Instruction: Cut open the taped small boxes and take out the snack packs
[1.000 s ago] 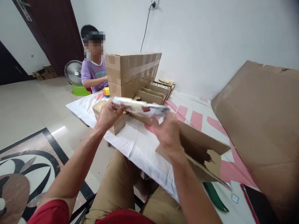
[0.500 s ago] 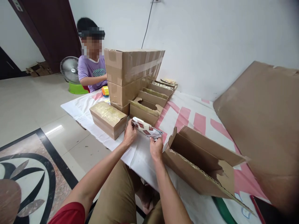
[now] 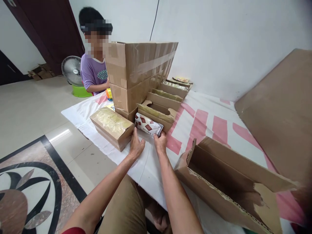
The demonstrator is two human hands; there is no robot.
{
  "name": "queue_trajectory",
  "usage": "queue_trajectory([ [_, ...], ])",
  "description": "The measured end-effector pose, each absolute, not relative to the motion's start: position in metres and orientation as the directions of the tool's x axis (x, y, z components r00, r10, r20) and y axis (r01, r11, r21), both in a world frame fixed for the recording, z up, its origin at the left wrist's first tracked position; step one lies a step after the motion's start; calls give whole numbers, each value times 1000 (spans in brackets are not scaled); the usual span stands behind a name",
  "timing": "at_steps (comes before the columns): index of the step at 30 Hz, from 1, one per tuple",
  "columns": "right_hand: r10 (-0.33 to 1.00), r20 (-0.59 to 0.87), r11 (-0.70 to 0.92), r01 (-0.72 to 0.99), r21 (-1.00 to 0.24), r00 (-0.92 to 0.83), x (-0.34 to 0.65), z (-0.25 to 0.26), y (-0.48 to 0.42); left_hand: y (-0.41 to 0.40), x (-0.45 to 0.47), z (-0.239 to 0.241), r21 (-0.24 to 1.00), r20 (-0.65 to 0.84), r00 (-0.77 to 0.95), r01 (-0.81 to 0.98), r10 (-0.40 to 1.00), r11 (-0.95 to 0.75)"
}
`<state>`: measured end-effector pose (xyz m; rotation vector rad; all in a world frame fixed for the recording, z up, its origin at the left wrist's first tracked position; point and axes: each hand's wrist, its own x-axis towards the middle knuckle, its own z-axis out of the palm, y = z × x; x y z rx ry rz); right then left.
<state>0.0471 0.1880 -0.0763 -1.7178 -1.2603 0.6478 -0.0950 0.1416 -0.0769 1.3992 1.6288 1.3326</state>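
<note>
Upright against the side of an open carton (image 3: 159, 113) stands a folded white packet (image 3: 148, 125) with red-brown diamonds and the printed letters "Meal". My right hand (image 3: 161, 142) is closed on its lower right end, thumb on the near face. At the other end, my left hand (image 3: 136, 145) is open, its thumb spread away and its fingers close to the packet's left edge; whether they touch it I cannot tell. Just left of that hand lies a taped cardboard box (image 3: 112, 126).
Stacked taped boxes (image 3: 138, 68) rise behind, with a row of open cartons (image 3: 173, 91) alongside. A large open box (image 3: 219, 175) sits at right, near a big cardboard sheet (image 3: 275, 113). Another person (image 3: 95, 71) is across the table, by a fan (image 3: 72, 70).
The packet has gone from tilted between both hands to upright against the carton. My left thumb has come off it. The view has shifted, and the large open box appears farther right.
</note>
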Motion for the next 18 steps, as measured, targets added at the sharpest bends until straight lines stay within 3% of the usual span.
queue_trajectory([
  [9, 935, 129, -41, 460, -887, 331, 50, -79, 145, 144, -117, -76, 946, 173, -230, 311, 958, -96],
  [18, 953, 69, -90, 493, -865, 295, 52, -57, 161, 164, -160, -71, 937, 172, -259, 340, 950, -77],
])
